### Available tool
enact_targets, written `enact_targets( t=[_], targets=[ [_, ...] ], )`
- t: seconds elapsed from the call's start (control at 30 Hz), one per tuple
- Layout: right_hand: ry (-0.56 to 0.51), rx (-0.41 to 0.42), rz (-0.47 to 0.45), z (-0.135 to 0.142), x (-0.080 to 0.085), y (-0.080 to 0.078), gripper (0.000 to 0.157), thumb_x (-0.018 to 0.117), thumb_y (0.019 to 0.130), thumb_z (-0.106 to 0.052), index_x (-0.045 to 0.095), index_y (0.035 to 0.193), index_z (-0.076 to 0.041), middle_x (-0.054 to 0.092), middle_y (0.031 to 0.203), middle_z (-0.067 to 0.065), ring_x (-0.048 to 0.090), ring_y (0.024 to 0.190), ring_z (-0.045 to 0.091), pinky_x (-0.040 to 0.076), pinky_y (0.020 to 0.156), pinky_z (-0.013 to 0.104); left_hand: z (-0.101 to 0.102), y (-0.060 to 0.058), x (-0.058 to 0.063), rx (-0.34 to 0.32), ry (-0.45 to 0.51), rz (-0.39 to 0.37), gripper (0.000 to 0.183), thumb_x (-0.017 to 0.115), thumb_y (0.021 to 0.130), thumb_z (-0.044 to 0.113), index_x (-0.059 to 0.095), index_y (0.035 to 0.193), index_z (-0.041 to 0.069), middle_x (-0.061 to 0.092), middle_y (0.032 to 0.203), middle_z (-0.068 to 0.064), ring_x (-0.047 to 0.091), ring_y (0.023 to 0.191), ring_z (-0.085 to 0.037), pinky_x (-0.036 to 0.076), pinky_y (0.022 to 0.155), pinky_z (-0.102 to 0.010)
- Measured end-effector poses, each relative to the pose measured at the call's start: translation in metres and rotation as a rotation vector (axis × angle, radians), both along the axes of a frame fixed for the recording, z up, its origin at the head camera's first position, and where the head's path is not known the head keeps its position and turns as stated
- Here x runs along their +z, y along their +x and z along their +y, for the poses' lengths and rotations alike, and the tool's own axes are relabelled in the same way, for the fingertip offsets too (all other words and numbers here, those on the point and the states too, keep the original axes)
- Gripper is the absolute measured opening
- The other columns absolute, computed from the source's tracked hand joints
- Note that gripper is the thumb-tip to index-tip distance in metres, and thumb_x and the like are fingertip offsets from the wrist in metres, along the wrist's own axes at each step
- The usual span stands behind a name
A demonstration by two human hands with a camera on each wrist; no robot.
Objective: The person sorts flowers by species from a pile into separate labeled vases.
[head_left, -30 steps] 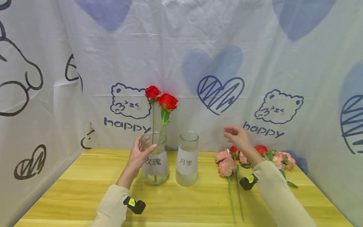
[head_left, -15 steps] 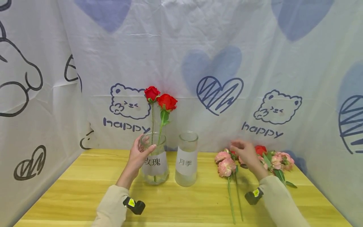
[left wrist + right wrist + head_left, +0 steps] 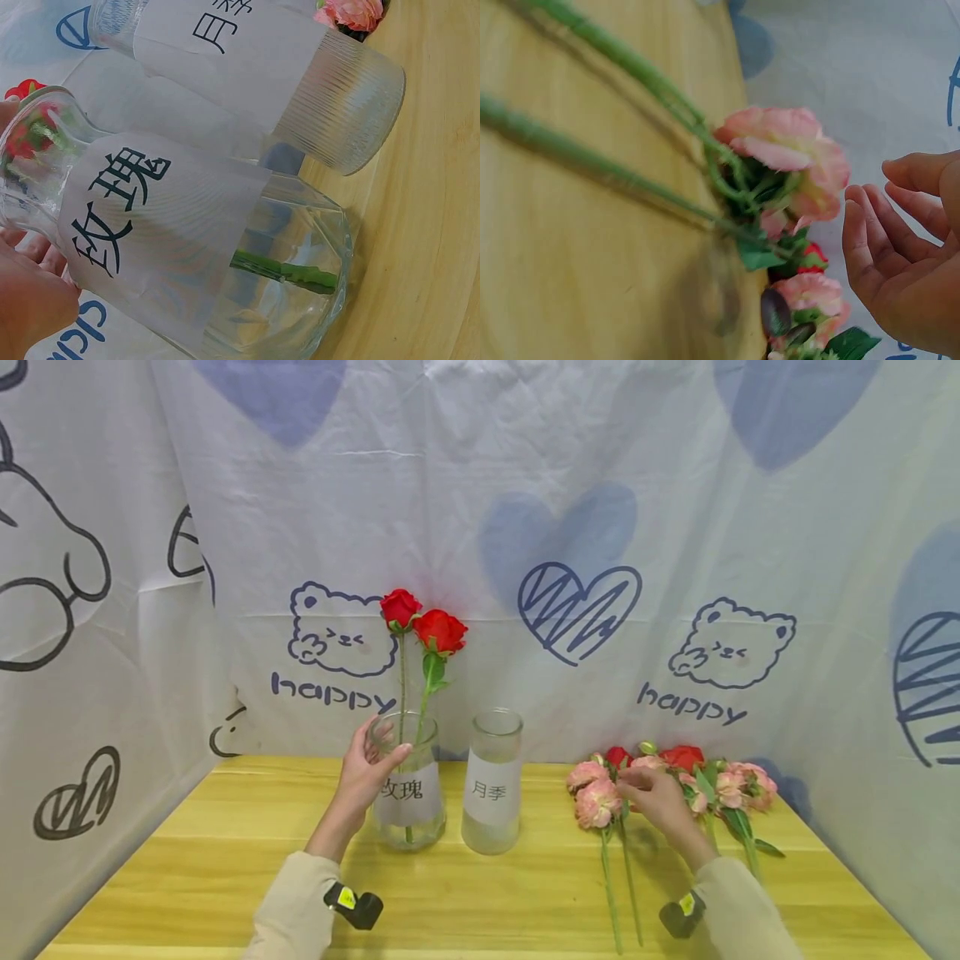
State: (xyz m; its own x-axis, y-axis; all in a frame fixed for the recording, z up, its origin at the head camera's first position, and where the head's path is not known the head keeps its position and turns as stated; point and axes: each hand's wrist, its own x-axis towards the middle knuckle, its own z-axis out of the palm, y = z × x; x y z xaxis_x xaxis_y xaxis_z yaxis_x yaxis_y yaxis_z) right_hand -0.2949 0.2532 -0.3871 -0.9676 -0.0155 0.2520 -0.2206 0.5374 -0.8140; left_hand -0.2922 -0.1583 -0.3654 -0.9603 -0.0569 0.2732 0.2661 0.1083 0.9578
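My left hand grips the neck of a clear glass vase with a white paper label, thumb in front and fingers behind. Two red roses stand upright in it; a green stem shows through its base in the left wrist view. Over the flowers on the right hovers my right hand, its fingers loosely bent and nothing between thumb and fingertips. Closest to it are pink flowers and a red rose. In the right wrist view, a pink bloom lies just beside the fingertips.
A narrower ribbed glass vase, also labelled, stands right of the gripped one. More pink flowers and another red rose lie at the table's back right. Behind the wooden table hangs a printed white cloth.
My right hand has come down from above the flowers to close over the pink blooms. The left hand has kept its grip on the vase.
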Motion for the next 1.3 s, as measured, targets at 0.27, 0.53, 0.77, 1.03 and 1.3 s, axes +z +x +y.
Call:
enact_targets(
  t=[0.27, 0.53, 0.77, 1.03, 1.3],
  targets=[
    [0.043, 0.014, -0.053, 0.010, -0.019, 0.003, 0.029, 0.063, 0.092, -0.005, 0.060, 0.114, 0.013, 0.065, 0.107, 0.025, 0.064, 0.094, 0.034, 0.059, 0.072, 0.040, -0.001, 0.000, -0.001, -0.002, 0.003, 0.005, 0.085, 0.067, 0.090, 0.024, 0.014, 0.154, 0.007, 0.029, 0.155, -0.012, 0.026, 0.141, -0.031, 0.018, 0.117, -0.039],
    [0.069, -0.018, -0.078, 0.014, -0.031, 0.005, 0.026, 0.065, 0.087, 0.002, 0.061, 0.109, 0.015, 0.066, 0.096, 0.024, 0.065, 0.075, 0.027, 0.057, 0.061, 0.034, -0.001, 0.001, -0.001, -0.005, 0.003, 0.011, 0.085, 0.066, 0.091, 0.025, 0.013, 0.154, 0.006, 0.029, 0.155, -0.013, 0.025, 0.141, -0.032, 0.018, 0.117, -0.040],
    [0.046, -0.027, -0.132, 0.015, -0.043, 0.002, 0.028, 0.065, 0.081, 0.008, 0.061, 0.107, 0.016, 0.066, 0.090, 0.016, 0.063, 0.070, 0.022, 0.057, 0.057, 0.033, -0.003, 0.000, -0.001, -0.010, 0.008, 0.004, 0.086, 0.066, 0.091, 0.026, 0.011, 0.154, 0.006, 0.028, 0.155, -0.013, 0.022, 0.143, -0.031, 0.016, 0.118, -0.038],
    [0.092, -0.022, -0.160, 0.013, -0.045, 0.003, 0.030, 0.067, 0.080, 0.007, 0.061, 0.109, 0.015, 0.066, 0.086, 0.012, 0.064, 0.073, 0.024, 0.059, 0.058, 0.034, -0.002, 0.000, -0.001, -0.009, 0.013, 0.005, 0.085, 0.067, 0.091, 0.024, 0.012, 0.154, 0.007, 0.028, 0.155, -0.012, 0.022, 0.143, -0.030, 0.016, 0.118, -0.038],
    [-0.063, -0.059, -0.230, 0.011, -0.046, 0.002, 0.040, 0.066, 0.076, 0.008, 0.054, 0.111, 0.021, 0.067, 0.076, 0.016, 0.067, 0.063, 0.023, 0.059, 0.055, 0.033, -0.001, 0.000, 0.000, -0.012, 0.005, 0.010, 0.085, 0.066, 0.092, 0.024, 0.011, 0.154, 0.006, 0.028, 0.155, -0.013, 0.022, 0.143, -0.031, 0.016, 0.118, -0.039]
  ],
)
